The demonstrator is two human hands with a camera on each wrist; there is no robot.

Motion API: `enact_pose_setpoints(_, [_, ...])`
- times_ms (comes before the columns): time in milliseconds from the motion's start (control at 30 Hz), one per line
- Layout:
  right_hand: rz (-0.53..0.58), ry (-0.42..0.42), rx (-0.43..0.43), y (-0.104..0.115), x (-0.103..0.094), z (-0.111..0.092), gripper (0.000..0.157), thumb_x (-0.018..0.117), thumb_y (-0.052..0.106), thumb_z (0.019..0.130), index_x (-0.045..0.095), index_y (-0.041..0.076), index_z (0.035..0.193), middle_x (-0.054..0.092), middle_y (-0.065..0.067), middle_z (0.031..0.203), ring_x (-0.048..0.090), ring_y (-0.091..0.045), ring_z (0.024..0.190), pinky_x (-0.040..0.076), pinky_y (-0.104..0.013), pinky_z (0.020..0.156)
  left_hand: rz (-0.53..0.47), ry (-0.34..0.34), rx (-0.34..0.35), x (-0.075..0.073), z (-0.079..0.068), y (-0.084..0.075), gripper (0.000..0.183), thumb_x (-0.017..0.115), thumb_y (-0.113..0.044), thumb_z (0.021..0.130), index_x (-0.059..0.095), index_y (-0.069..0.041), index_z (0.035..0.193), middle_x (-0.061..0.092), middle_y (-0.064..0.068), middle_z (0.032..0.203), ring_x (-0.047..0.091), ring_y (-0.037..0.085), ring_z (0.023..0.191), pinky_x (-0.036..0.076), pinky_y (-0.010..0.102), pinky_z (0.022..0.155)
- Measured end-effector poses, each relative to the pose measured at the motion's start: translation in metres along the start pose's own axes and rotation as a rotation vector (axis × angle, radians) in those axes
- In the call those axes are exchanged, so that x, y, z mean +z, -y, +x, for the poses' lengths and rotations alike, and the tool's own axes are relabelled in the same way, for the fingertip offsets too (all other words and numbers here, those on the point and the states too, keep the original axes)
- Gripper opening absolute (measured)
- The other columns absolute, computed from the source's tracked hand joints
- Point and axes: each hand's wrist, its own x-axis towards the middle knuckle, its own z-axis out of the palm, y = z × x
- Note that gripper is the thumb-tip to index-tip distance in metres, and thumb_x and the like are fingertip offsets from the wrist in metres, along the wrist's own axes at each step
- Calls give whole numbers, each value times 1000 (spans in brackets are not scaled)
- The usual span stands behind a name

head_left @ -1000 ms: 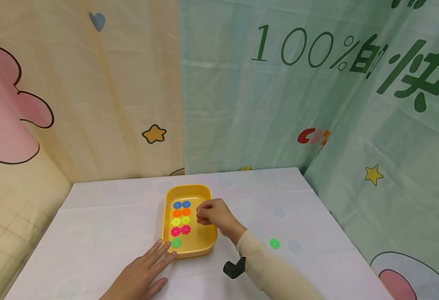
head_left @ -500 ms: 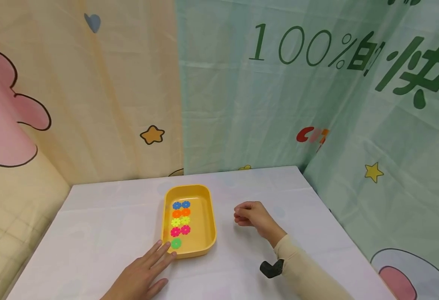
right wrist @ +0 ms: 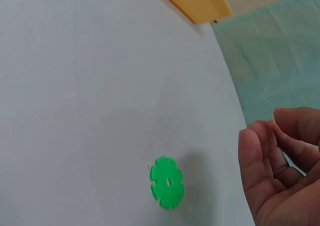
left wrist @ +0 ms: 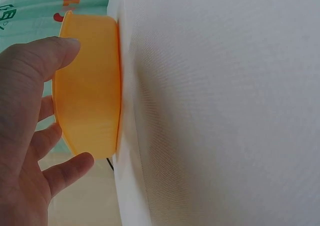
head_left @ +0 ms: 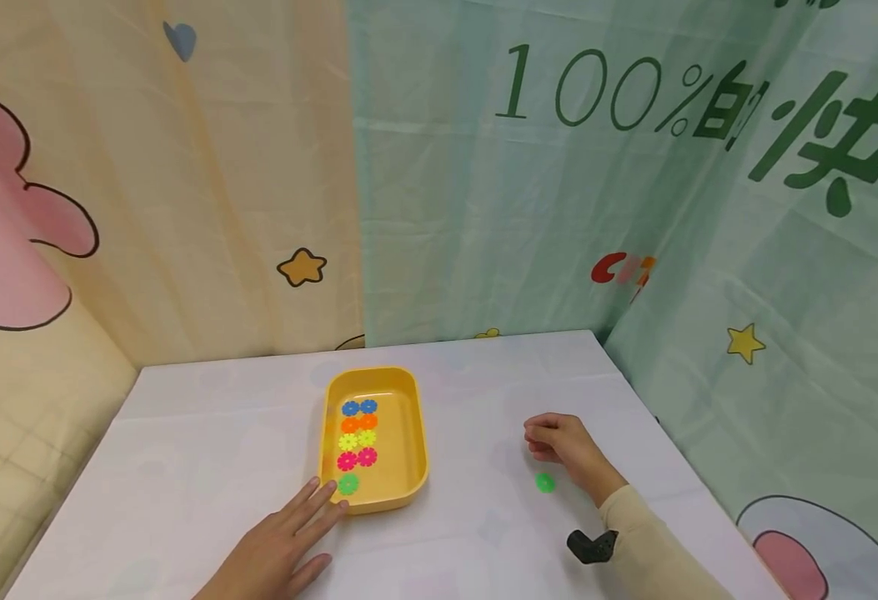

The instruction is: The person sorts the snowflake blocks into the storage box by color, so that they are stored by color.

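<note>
My left hand has its fingers spread, with fingertips at the near left corner of a yellow tray. Seen from the left wrist, fingers and thumb lie along the tray's outer wall. Inside the tray, flower-shaped plastic discs lie in pairs: blue, orange, yellow and pink. A single green disc lies below them. My right hand, loosely curled with nothing visible in it, hovers beside another green disc on the table, apart from it.
The white-covered table has its back edge against a printed curtain. A black strap-like device sits at the right wrist, below the beige sleeve. The tray's right half shows bare bottom.
My right hand has moved from over the tray's right side rightward across the table to beside the loose green disc. My left hand stays at the tray's corner.
</note>
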Motion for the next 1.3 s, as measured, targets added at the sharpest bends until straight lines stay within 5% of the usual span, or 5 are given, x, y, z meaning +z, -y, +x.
enact_pose_setpoints(367, [-200,19,-14,-21,-27,-11,31,68,9,93,65,-8,120,69,-15,114,65,-21,94,58,-34,79,11,-16,35,0,0,3,70,74,-47,90,51,-23,151,50,7,155,47,35,140,58,46,91])
enact_pose_setpoints(567, [-290,37,-10,-31,-28,-17,27,70,8,90,67,-4,114,64,-8,95,58,-20,76,53,-32,66,35,-49,50,2,0,3,69,75,-47,89,52,-23,150,51,7,154,49,34,139,58,45,91])
enact_pose_setpoints(1000, [-329,48,4,-36,-25,-23,28,76,5,83,68,-3,109,60,-8,89,59,-20,79,54,-32,68,-26,75,-40,-1,2,-2,70,73,-48,90,49,-26,152,46,4,158,42,33,145,56,47,97])
enact_pose_setpoints(1300, [-536,78,-96,-35,-19,-29,26,83,6,74,68,2,95,56,-2,76,53,-16,69,46,-28,61,-47,110,-53,-2,3,-1,71,71,-50,91,47,-28,154,45,4,159,41,33,145,55,48,98])
